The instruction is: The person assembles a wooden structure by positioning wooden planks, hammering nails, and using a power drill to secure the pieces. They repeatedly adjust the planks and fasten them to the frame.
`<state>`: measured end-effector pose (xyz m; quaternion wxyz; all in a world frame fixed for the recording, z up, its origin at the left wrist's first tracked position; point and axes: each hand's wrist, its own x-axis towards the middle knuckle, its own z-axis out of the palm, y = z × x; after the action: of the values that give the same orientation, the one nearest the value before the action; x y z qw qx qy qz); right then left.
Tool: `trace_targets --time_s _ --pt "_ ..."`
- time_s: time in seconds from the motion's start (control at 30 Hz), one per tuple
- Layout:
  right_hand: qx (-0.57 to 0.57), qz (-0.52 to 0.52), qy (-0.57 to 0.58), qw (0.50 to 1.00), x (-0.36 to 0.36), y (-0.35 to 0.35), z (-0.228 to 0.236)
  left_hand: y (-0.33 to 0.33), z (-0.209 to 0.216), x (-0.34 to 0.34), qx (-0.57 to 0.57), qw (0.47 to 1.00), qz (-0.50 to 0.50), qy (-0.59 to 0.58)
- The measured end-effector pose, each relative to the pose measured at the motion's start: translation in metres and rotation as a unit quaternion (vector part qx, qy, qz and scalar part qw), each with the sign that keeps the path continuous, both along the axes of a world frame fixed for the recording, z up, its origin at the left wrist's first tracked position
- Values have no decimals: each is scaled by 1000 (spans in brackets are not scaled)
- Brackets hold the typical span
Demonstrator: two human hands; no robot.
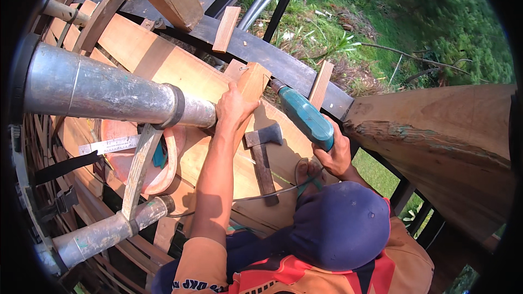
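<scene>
Neither of my own hands shows. A co-worker in a blue cap (340,226) and orange-red shirt crouches below, seen from above and behind. That person's left hand (235,106) grips a wooden block (254,80), which stands against the planks. Their right hand (338,155) is closed around the rear of a teal power drill (305,114). The drill's chuck points at the block's right side near its upper end; the bit's tip is too small to make out. Between the two arms a hatchet (266,169) lies on the boards, its dark head toward the block.
Thick metal pipes (98,84) cross the left side. Beneath them sits a pinkish tub (169,169) by a white ruler (109,145). A dark metal beam (261,54) borders the planks (147,49). A heavy timber (436,125) juts in at right. The drill's cord (267,193) trails across the boards.
</scene>
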<state>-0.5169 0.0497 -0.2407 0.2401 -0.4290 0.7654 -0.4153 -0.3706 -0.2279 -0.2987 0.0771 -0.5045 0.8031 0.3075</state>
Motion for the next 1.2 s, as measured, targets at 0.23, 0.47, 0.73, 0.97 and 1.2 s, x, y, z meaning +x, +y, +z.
trace_targets --time_s 0.23,0.47,0.73,0.97,1.2 --pt "-12 -4 10 1000 4 -1 -6 -2 -2 -1 11 1000 1 -5" --pt "-14 -17 11 1000 5 0 -4 -2 1 1 30 999 13 14" --pt "-5 -10 -5 1000 5 -1 -3 -4 -1 -1 17 1000 4 13" --pt "27 6 102 994 -4 -13 12 -6 -6 4 8 1000 -17 12" --pt "68 -13 -31 997 -8 -19 27 -5 -8 4 2 1000 -16 23"
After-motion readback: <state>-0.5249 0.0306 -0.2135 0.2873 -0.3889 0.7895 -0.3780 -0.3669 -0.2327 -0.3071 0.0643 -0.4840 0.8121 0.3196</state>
